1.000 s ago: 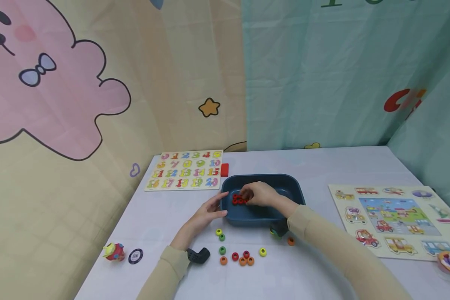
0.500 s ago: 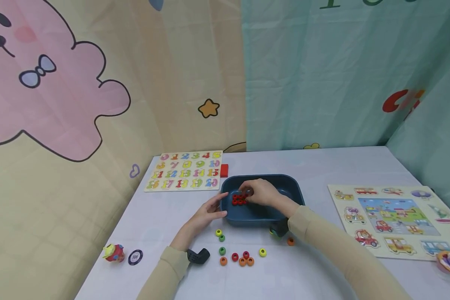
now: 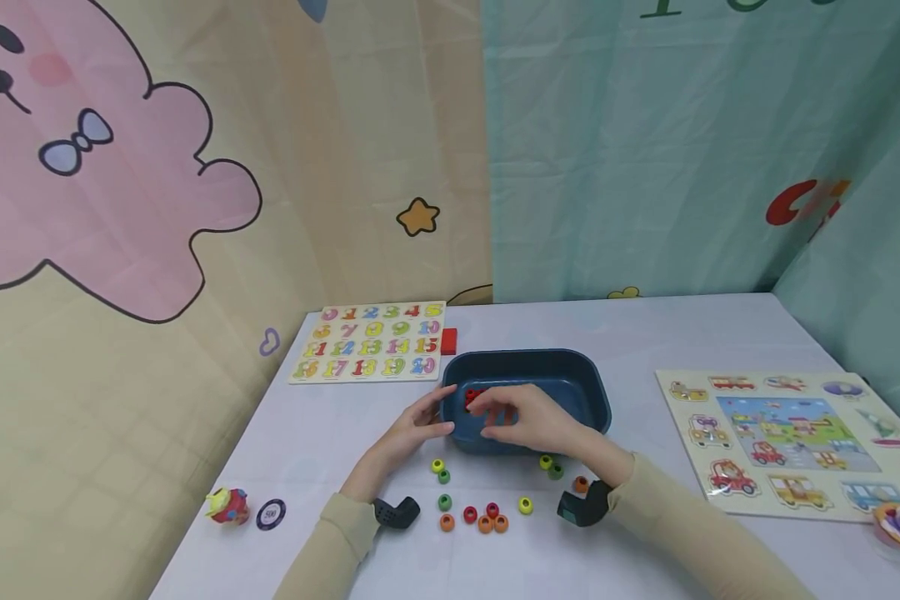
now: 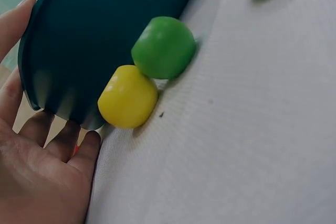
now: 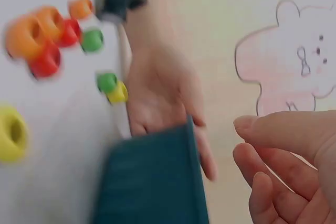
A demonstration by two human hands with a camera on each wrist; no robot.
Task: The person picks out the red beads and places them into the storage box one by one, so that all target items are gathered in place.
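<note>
A dark blue rectangular tray (image 3: 525,360) stands on the white table, with red beads (image 3: 471,397) grouped at its left side, partly covered by my right hand. My left hand (image 3: 411,429) rests against the tray's left end, fingers spread along the wall and thumb at the near corner. In the left wrist view its fingertips touch the wall. My right hand (image 3: 532,419) is over the tray's near side, fingers loosely bent and apart from the thumb. Nothing shows between them in the right wrist view. A yellow bead (image 4: 127,97) and a green bead (image 4: 164,48) lie beside the tray.
Loose orange beads (image 3: 485,523), red beads (image 3: 470,514) and yellow beads (image 3: 525,505) lie in front of the tray. A number puzzle board (image 3: 369,342) lies back left, a vehicle puzzle board (image 3: 795,442) right. A small toy (image 3: 228,506) and a round chip (image 3: 271,514) lie at left.
My right hand has moved from the red beads back toward the tray's near side, its fingers coming apart from the thumb. Yellow and green beads near its wrist are uncovered. My left hand stays put.
</note>
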